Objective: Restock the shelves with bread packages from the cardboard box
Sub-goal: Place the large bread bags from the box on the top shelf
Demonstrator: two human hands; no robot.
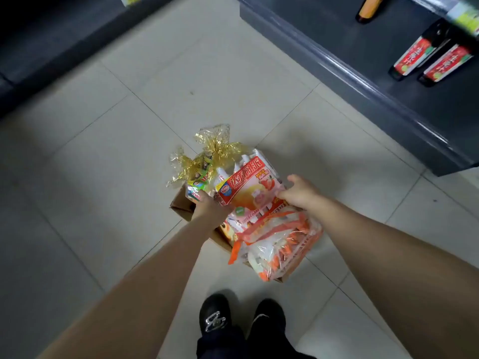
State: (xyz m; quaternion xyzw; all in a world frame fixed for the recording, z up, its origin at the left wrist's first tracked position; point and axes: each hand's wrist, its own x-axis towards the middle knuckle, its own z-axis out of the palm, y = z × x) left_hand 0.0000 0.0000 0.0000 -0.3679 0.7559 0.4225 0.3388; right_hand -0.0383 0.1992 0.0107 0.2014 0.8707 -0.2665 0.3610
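Cardboard box [183, 206] mostly beneath bread packages [246, 189]

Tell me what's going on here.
A person stands over a cardboard box on the tiled floor, stuffed with bread and snack packages. Both the left hand and the right hand grip the red-and-pink package on top, one at each end. It is over the box, not yet on the dark shelf to the right.
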